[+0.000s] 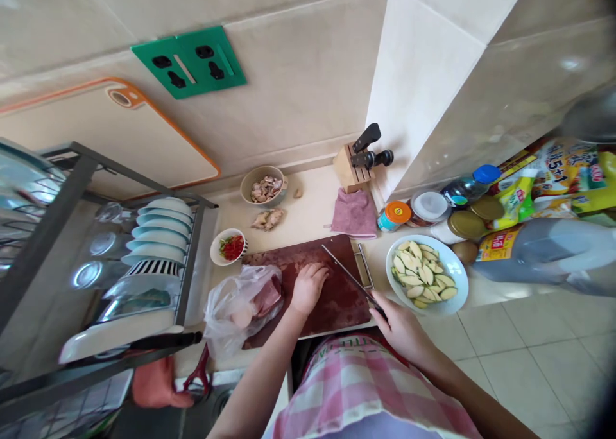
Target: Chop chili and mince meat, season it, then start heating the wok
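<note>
My right hand (397,323) is closed around the handle of a kitchen knife (347,269), whose long blade points up and left over the brown cutting board (289,327). On the board's middle, left of the blade, rests my left hand (309,288), palm down with the fingers close together and slightly bent. Anything under its palm is hidden. At the board's left edge, a piece of raw meat (268,296) lies partly inside a clear plastic bag (226,317). Wet smears mark the board's surface.
Left stands a dish rack (185,266) with plates. Behind the board are a bowl of chopped red pepper (231,248), ginger (267,219), a bowl of garlic (265,189), a knife block (350,169) and a pink cloth (355,214). Right are a plate of sliced vegetable (423,275), jars and a large bottle (539,253).
</note>
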